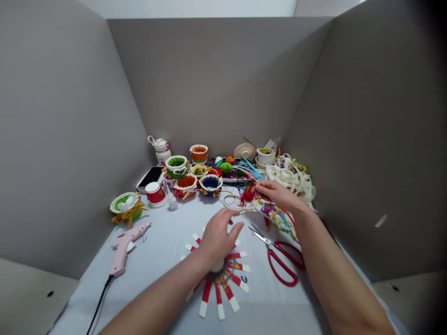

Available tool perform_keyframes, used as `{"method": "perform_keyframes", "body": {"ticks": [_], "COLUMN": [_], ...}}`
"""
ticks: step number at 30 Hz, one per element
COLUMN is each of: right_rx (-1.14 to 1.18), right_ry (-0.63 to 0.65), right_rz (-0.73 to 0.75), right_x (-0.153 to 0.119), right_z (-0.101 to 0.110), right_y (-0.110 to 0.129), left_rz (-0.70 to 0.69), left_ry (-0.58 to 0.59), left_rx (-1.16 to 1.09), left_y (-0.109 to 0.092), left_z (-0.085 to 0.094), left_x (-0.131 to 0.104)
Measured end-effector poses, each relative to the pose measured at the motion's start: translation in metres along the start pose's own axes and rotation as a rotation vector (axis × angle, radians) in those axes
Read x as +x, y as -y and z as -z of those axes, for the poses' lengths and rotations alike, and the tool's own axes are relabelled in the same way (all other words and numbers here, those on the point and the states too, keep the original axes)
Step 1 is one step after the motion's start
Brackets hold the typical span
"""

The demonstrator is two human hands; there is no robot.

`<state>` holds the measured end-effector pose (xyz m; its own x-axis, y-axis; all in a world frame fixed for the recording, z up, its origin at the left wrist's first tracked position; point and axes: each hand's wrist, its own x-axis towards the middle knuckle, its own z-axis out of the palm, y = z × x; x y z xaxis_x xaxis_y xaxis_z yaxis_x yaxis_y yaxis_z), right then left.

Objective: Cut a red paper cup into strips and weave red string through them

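Observation:
My left hand (221,237) hovers over a paper cup cut into strips (226,291), which lies splayed out like a sun, red with white ends. Its thumb and fingers are apart, and nothing shows between them. Farther back, the fingers of my right hand (274,191) are closed on red yarn (247,193) beside the loose craft strips. Red-handled scissors (279,256) rest on the table below my right hand, their blades partly apart.
A pink glue gun (122,246) with a black cord lies at left. Yarn-wrapped cups (211,184), a red paper cup (155,194), a small glue bottle (172,201) and a tray of yarn balls (226,177) stand behind. White lace (291,181) is heaped at right. Grey panels (220,83) enclose the table.

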<state>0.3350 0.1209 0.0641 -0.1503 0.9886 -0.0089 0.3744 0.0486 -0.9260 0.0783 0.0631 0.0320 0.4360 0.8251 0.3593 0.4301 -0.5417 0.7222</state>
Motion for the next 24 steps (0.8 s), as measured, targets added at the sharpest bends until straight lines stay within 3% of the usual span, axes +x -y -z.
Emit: {"method": "perform_keyframes", "body": {"ticks": [3,6,9,12,19,24], "right_rx": [0.007,0.021,0.067,0.148,0.473,0.614], "right_ry": [0.030,0.049,-0.009,-0.156,-0.440,-0.483], "right_rz": [0.024,0.037,0.059,0.105,0.338,0.454], "right_x": [-0.003,-0.009,-0.014,-0.017,-0.029,-0.036], "right_z": [-0.003,-0.003,0.001,0.009,0.034,0.040], "right_y": [0.003,0.002,-0.001,-0.001,0.010,0.014], "left_rz": [0.009,-0.025,-0.067,-0.060,0.064,0.150], "left_ry": [0.010,0.139,0.287,0.350,0.338,0.290], "left_rx": [0.032,0.050,0.068,0.126,0.301,0.377], "left_y": [0.006,0.011,0.016,0.025,0.050,0.054], "left_z": [-0.008,-0.025,-0.044,-0.054,-0.040,-0.028], "left_x": [0.055,0.103,0.134,0.151,0.190,0.224]}}
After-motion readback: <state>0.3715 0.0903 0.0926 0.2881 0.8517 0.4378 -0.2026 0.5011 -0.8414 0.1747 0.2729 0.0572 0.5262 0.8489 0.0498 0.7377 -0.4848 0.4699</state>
